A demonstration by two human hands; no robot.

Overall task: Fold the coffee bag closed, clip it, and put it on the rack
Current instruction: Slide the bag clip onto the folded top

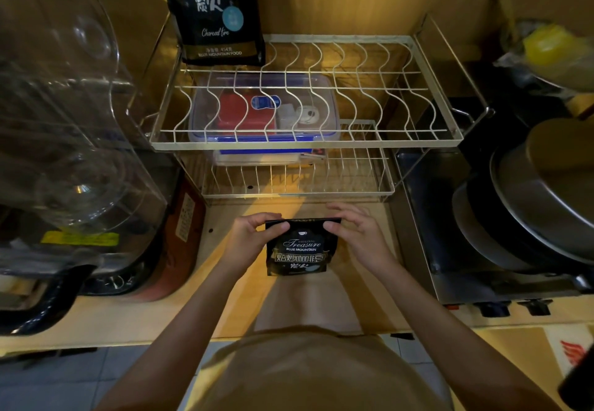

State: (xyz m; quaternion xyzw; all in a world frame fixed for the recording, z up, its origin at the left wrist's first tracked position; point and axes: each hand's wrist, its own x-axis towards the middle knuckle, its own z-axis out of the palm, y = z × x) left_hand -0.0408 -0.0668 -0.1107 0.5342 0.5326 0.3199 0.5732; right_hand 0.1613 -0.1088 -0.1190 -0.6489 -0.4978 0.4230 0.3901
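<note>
Rack (308, 143): two wire tiers, centre of frame, upper half.
Second bag (218, 15): black, standing at the rack's top left corner.
Plastic box (266, 108): clear, under the upper tier.
Coffee bag (300, 248): black, upright on the counter, lower centre, below the rack.
Left hand (254, 237): fingers pinching the bag's top left corner.
Right hand (356, 233): fingers pinching the top right corner.
</note>
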